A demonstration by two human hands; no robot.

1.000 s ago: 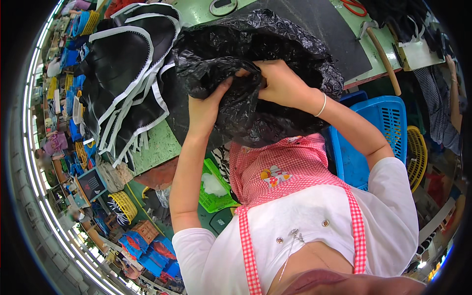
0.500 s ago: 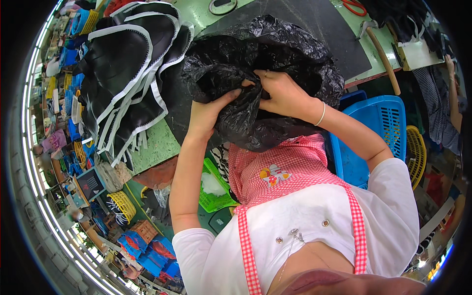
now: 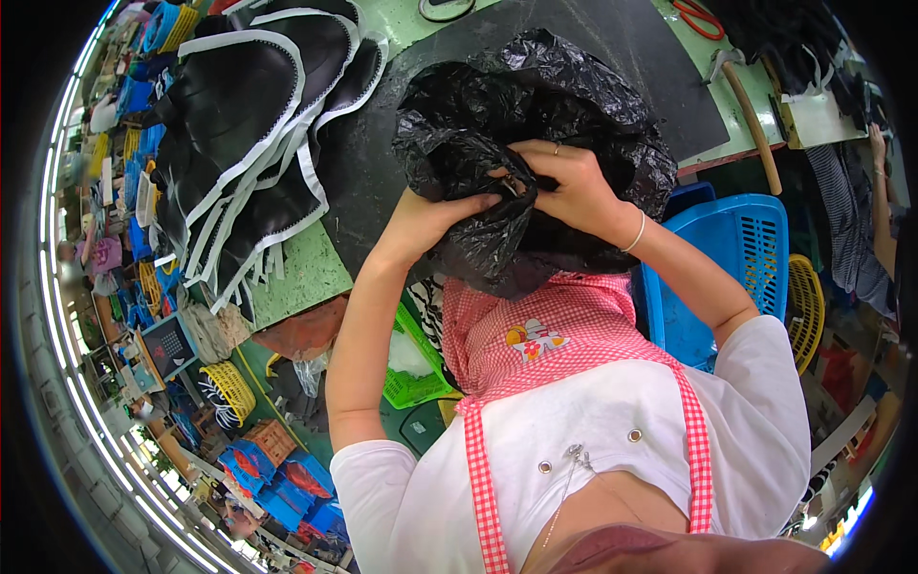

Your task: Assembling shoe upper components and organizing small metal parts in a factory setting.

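A crumpled black plastic bag (image 3: 593, 91) is bunched up between my hands at the table's near edge, partly over my red checked apron (image 3: 535, 335). My left hand (image 3: 426, 225) grips its gathered edge from the left, with the thumb lying across the plastic. Close beside it, my right hand (image 3: 579, 182) is closed on the same gathered part. Folds of plastic hide several of my fingertips. What the bag contains, if anything, cannot be seen.
Black sheet pieces with white zigzag-edged trim (image 3: 296, 91) are piled on the left. A black mat (image 3: 660, 67) covers part of the green table. A wooden-handled hammer (image 3: 751, 124) and red-handled scissors (image 3: 701, 17) lie right. Below stand blue (image 3: 770, 277) and green (image 3: 411, 387) baskets.
The bag's left side has drawn inward to the right and looks more bunched. Both hands have shifted slightly right with it, still gripping the plastic.
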